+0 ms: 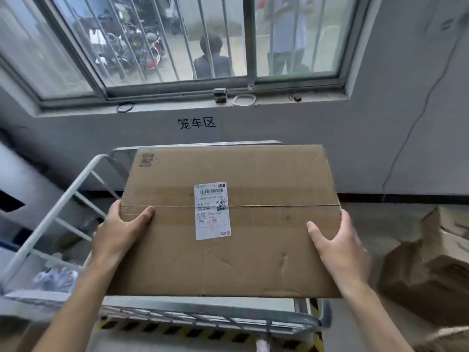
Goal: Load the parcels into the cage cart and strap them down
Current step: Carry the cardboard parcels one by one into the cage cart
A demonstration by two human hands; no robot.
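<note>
A large flat cardboard parcel (pixel 266 189) with a white shipping label on top is held level above the grey metal cage cart (pixel 58 207). My left hand (pixel 119 232) grips the parcel's left edge, thumb on top. On the opposite side my right hand (pixel 340 245) grips the right edge the same way. The cart's side rail shows at the left and its front rail (pixel 203 316) below the parcel. The parcel hides the cart's inside. No strap is in view.
Several brown cardboard boxes (pixel 426 275) lie on the floor at the right. A wall with a barred window (pixel 177 47) stands right behind the cart. Yellow-black floor tape (pixel 162 329) runs under the cart's front. People stand outside the window.
</note>
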